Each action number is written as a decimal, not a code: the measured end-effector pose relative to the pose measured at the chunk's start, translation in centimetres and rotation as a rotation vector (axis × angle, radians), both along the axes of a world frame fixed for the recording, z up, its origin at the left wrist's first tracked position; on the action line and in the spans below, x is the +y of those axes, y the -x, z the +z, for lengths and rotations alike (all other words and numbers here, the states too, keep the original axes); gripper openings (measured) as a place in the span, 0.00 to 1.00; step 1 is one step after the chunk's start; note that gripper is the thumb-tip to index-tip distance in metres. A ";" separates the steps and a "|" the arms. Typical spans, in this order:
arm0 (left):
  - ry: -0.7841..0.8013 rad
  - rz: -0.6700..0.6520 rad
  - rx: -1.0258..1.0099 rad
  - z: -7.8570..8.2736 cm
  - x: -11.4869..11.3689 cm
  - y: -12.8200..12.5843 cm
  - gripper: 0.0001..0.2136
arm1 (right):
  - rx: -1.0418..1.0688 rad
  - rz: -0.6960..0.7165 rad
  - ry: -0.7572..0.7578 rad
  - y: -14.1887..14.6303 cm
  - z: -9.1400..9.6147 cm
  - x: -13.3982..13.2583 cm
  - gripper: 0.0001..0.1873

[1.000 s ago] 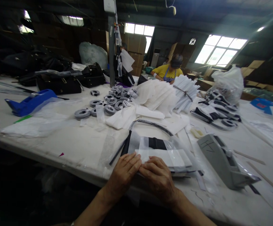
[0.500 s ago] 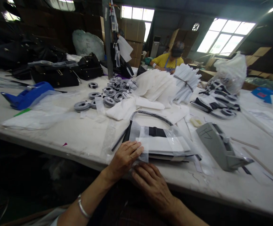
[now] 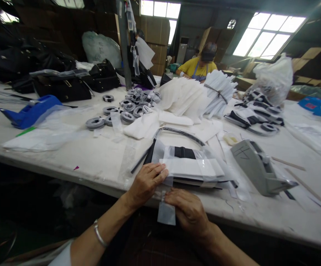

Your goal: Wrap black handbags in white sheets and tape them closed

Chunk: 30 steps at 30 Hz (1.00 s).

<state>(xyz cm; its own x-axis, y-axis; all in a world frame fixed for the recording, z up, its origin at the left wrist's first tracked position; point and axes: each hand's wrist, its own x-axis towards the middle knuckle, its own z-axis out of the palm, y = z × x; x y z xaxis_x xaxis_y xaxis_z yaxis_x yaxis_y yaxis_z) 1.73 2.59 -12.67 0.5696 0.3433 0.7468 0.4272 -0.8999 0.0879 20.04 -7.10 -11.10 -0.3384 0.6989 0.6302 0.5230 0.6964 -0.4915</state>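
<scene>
At the table's front edge lies a flat black bag [image 3: 184, 152] with a wrapped curved handle [image 3: 181, 131]. Clear plastic and a white padding strip [image 3: 192, 167] cover its front. My left hand [image 3: 148, 181] rests on the bag's lower left corner, fingers laid over the plastic and the end of the padding. Just below, my right hand [image 3: 187, 211] is closed, its fingertips pinching a strip of clear tape [image 3: 166, 213] whose lower end hangs past the table edge. The right thumb is mostly hidden.
A grey tape dispenser [image 3: 256, 168] stands to the right, a blue one [image 3: 33, 112] at the left. Behind the bag are grey coiled straps [image 3: 127, 117] and white foam sheets [image 3: 181, 98]. Black bags [image 3: 62, 87] sit at the back left. A co-worker [image 3: 197, 68] sits across the table.
My right hand has turned from lying flat to a pinch, and the clear strip now hangs below the table edge. My left hand stays on the bag's corner.
</scene>
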 end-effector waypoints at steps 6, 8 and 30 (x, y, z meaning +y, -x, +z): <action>-0.003 0.024 0.006 -0.6 -0.6 -0.1 0.13 | -0.231 -0.024 -0.198 0.9 2.1 0.5 0.11; 0.000 0.027 -0.007 -0.8 -0.6 -0.2 0.12 | -0.249 -0.055 -0.220 0.7 2.5 0.9 0.13; 0.200 0.046 -0.070 0.5 -1.1 -0.4 0.11 | -0.134 -0.119 -0.171 -0.2 1.3 1.8 0.13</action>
<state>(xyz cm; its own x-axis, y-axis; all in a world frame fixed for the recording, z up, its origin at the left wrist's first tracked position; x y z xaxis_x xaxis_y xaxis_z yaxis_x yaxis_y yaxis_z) 2.14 1.51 -12.21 0.4987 0.5133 0.6985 0.4543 -0.8410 0.2937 20.27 -5.28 -9.77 -0.3480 0.6261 0.6978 0.6590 0.6927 -0.2929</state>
